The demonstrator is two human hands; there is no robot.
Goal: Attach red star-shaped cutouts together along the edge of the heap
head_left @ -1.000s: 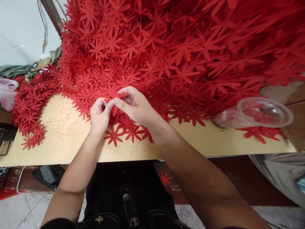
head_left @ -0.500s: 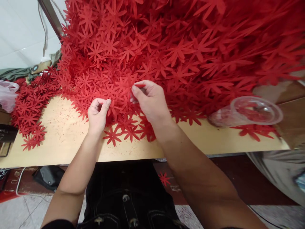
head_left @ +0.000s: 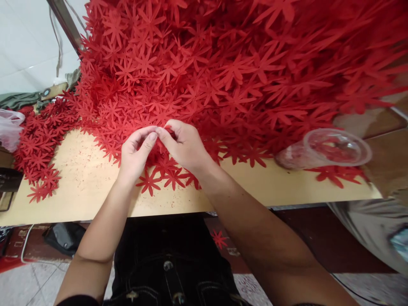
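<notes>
In the middle of the head view my left hand (head_left: 136, 148) and my right hand (head_left: 185, 142) meet fingertip to fingertip over the front of a big heap of red flower-shaped cutouts (head_left: 143, 63). Thumb and forefinger are pinched on both sides. A bit of a red flower cutout (head_left: 168, 127) shows within my right hand's fingers. What my left fingertips pinch is too small and hidden to make out. Just below the hands, several loose flower cutouts (head_left: 148, 182) lie flat on the pale tabletop (head_left: 86, 170).
At the right, a clear plastic cup (head_left: 338, 146) lies tipped with red bits inside. A smaller pile of red cutouts (head_left: 38, 159) covers the table's left end, beside a plastic bag (head_left: 11, 129). One cutout (head_left: 219, 239) has landed below the table edge.
My right hand has moved left and slightly down until its fingertips meet those of my left hand. My left hand has shifted slightly right.
</notes>
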